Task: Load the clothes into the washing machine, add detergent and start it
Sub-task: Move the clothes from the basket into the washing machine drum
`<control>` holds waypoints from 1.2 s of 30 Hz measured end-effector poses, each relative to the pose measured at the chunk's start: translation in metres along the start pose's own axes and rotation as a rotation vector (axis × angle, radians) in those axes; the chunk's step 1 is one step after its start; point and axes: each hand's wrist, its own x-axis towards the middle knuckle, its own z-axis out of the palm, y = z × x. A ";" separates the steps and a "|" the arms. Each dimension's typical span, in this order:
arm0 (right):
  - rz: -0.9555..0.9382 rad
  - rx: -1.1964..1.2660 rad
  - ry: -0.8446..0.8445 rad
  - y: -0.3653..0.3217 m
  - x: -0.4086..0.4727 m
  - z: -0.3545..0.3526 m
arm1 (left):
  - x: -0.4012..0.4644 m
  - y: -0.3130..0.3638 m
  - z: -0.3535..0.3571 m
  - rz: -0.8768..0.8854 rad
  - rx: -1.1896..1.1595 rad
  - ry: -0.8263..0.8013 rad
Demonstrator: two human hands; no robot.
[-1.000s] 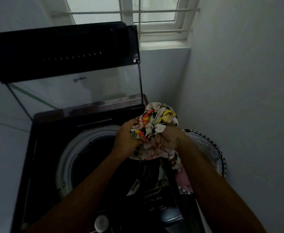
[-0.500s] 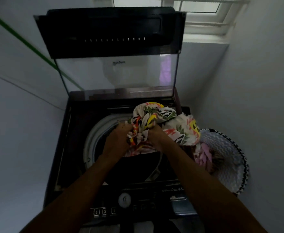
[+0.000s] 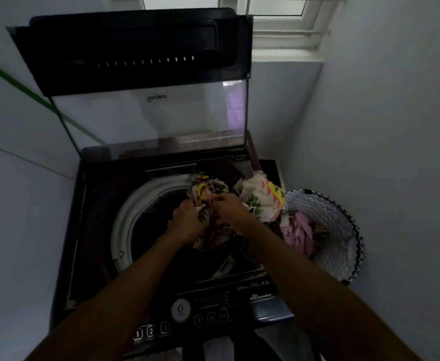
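In a narrow white-walled corner under a window (image 3: 276, 11), our washing machine (image 3: 94, 230) stands with its glass lid (image 3: 148, 115) raised upright. Over the open drum (image 3: 146, 230), our left hand (image 3: 187, 220) and right hand (image 3: 229, 207) both clutch a bunched floral garment (image 3: 260, 196). Just right of the machine, a zigzag-patterned laundry basket (image 3: 338, 230) holds pink clothes (image 3: 299, 233).

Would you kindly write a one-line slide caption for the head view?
Both hands, left and right, hold a floral garment over the open washing machine drum, laundry basket alongside.
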 end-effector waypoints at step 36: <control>-0.048 -0.025 0.442 0.043 0.005 -0.126 | 0.000 0.139 0.059 0.564 -0.052 -0.004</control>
